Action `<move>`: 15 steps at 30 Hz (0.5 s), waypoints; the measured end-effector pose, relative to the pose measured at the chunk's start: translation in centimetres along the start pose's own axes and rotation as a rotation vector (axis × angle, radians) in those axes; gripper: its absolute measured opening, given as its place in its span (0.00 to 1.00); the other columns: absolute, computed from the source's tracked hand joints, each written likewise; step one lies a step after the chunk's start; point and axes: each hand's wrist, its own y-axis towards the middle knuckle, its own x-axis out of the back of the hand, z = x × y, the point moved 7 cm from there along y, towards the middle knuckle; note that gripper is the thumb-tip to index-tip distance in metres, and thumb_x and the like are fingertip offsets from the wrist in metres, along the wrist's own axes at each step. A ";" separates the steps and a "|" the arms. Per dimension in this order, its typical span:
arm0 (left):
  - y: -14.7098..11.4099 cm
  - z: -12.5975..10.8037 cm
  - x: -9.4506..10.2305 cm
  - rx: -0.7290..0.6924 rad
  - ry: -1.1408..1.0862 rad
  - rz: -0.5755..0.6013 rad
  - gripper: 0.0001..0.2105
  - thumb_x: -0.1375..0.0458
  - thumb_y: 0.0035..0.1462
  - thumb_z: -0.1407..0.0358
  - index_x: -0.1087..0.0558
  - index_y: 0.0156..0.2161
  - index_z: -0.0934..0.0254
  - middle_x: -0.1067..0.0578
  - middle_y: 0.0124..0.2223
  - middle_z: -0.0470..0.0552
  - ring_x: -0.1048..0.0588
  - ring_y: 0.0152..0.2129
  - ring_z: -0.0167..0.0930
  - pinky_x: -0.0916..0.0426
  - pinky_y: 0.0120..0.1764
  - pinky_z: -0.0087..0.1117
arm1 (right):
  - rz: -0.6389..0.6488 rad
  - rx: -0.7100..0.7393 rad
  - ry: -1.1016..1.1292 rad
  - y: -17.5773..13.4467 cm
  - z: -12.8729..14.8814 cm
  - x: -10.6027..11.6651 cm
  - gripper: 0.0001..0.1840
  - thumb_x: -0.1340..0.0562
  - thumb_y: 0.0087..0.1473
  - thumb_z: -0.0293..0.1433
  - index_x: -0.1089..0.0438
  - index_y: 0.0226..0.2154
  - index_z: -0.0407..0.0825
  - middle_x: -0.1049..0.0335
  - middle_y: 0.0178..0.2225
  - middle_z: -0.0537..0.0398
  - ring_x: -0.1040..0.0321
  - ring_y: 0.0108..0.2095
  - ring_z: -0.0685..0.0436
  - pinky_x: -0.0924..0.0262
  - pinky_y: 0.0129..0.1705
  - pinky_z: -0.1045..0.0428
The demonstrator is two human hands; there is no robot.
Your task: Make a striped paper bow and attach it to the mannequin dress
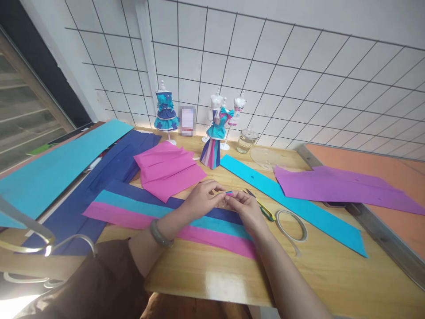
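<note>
Left hand: the left hand (200, 198) was pinched narrow, thumb and fingertips closed on one end of a small paper piece (229, 193); a bracelet (159, 233) sat on its wrist.
Right hand: the right hand (245, 207) gripped the other end of that piece, fingers curled, touching the left.
Paper piece: tiny, blue and pink, held just above the striped sheet (149, 212) at the middle of the table (332, 274).
Near right: a small cutter (262, 207) lay just beside the right hand, a tape ring (292, 225) beyond it.
Sheets: pink paper (168, 170), a blue strip (299, 206) and purple paper (338, 186) lay around.
Rear: dressed mannequins (212, 137) and a glass jar (247, 141) stood by the grid wall (299, 66).
</note>
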 end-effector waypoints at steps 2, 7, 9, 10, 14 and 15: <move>0.0 -0.5 0.1 -0.088 0.050 -0.002 0.06 0.47 0.52 0.68 0.29 0.32 0.64 0.28 0.33 0.50 0.30 0.33 0.29 0.35 0.38 0.30 | 0.004 -0.011 0.013 0.0 -0.1 0.0 0.13 0.33 0.37 0.39 0.29 0.24 0.47 0.30 0.22 0.56 0.36 0.21 0.51 0.40 0.27 0.54; -0.4 -1.6 -0.1 -0.303 0.229 -0.007 0.08 0.49 0.54 0.70 0.28 0.32 0.65 0.28 0.35 0.52 0.32 0.35 0.30 0.37 0.40 0.33 | -0.017 -0.040 0.060 0.0 -0.2 0.3 0.10 0.33 0.38 0.36 0.28 0.23 0.46 0.30 0.21 0.57 0.38 0.21 0.53 0.42 0.26 0.57; -0.6 -1.9 -0.3 -0.373 0.310 0.002 0.09 0.50 0.55 0.70 0.27 0.33 0.64 0.29 0.37 0.54 0.32 0.37 0.31 0.37 0.41 0.34 | -0.026 -0.059 0.096 0.0 -0.4 0.4 0.10 0.33 0.38 0.36 0.27 0.23 0.46 0.31 0.21 0.57 0.39 0.21 0.54 0.42 0.25 0.57; -0.7 -2.0 -0.4 -0.402 0.344 0.011 0.09 0.50 0.55 0.70 0.26 0.33 0.64 0.29 0.38 0.54 0.33 0.38 0.31 0.37 0.42 0.35 | -0.028 -0.067 0.110 0.1 -0.5 0.5 0.10 0.32 0.38 0.35 0.27 0.24 0.47 0.31 0.21 0.58 0.39 0.21 0.54 0.42 0.26 0.57; -0.9 -2.4 -0.5 -0.472 0.407 0.022 0.09 0.49 0.55 0.69 0.27 0.36 0.62 0.30 0.41 0.54 0.34 0.41 0.32 0.38 0.44 0.36 | -0.033 -0.083 0.134 0.3 -0.9 0.6 0.10 0.32 0.37 0.35 0.27 0.24 0.47 0.32 0.21 0.58 0.41 0.20 0.55 0.42 0.26 0.58; -0.9 -2.5 -0.5 -0.473 0.406 0.017 0.09 0.50 0.55 0.69 0.27 0.36 0.63 0.30 0.41 0.54 0.34 0.41 0.32 0.38 0.44 0.36 | -0.035 -0.082 0.134 0.4 -0.9 0.7 0.10 0.32 0.36 0.36 0.27 0.24 0.47 0.32 0.20 0.58 0.41 0.20 0.55 0.42 0.25 0.58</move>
